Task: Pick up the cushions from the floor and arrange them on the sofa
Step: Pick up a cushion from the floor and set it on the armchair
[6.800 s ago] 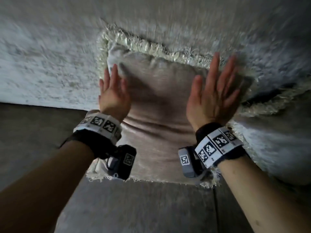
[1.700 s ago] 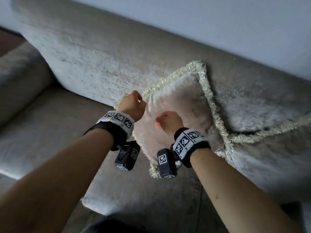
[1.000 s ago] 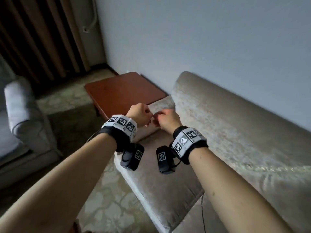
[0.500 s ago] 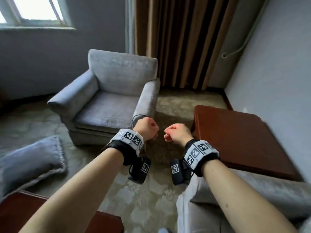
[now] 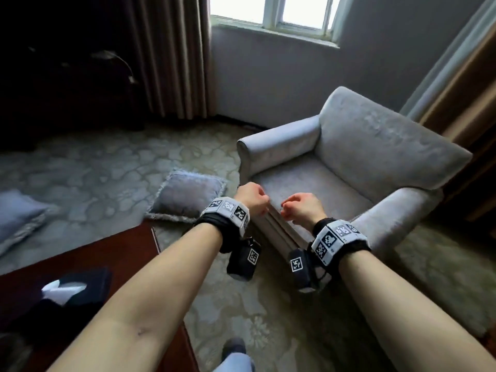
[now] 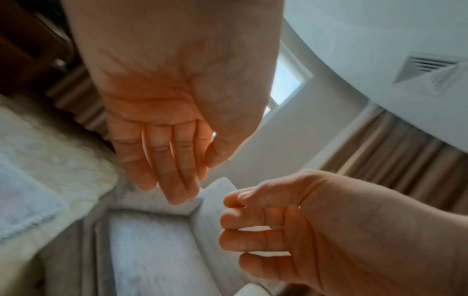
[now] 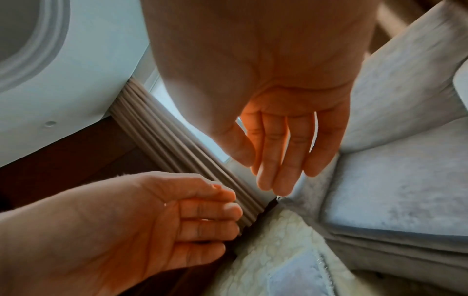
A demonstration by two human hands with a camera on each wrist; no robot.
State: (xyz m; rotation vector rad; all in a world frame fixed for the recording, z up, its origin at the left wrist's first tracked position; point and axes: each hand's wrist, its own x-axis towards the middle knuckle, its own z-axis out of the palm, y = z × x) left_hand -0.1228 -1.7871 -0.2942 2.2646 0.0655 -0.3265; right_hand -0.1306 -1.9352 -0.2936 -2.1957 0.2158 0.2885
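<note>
A grey fringed cushion (image 5: pixel 188 196) lies flat on the patterned carpet, just left of the armchair. A second grey cushion (image 5: pixel 18 218) lies on the carpet at the far left edge. My left hand (image 5: pixel 253 198) and right hand (image 5: pixel 298 206) hang side by side in front of me, above the armchair's front edge. Their fingers are loosely curled and hold nothing. The left wrist view shows the left hand's relaxed fingers (image 6: pixel 167 170) over a cushion (image 6: pixel 22 210) on the floor. The right wrist view shows the right hand's fingers (image 7: pixel 278 156) empty. The sofa is out of view.
A grey armchair (image 5: pixel 362 162) stands ahead on the right, under a window (image 5: pixel 273 9). A dark wooden table (image 5: pixel 107 253) at lower left carries a black item (image 5: pixel 80 288). Brown curtains (image 5: pixel 171 55) hang behind. Carpet (image 5: pixel 107 162) lies between me and the cushions.
The view has swung away from the sofa, past the side table, onto the armchair and the floor cushions. Both hands have stayed empty and close together in front.
</note>
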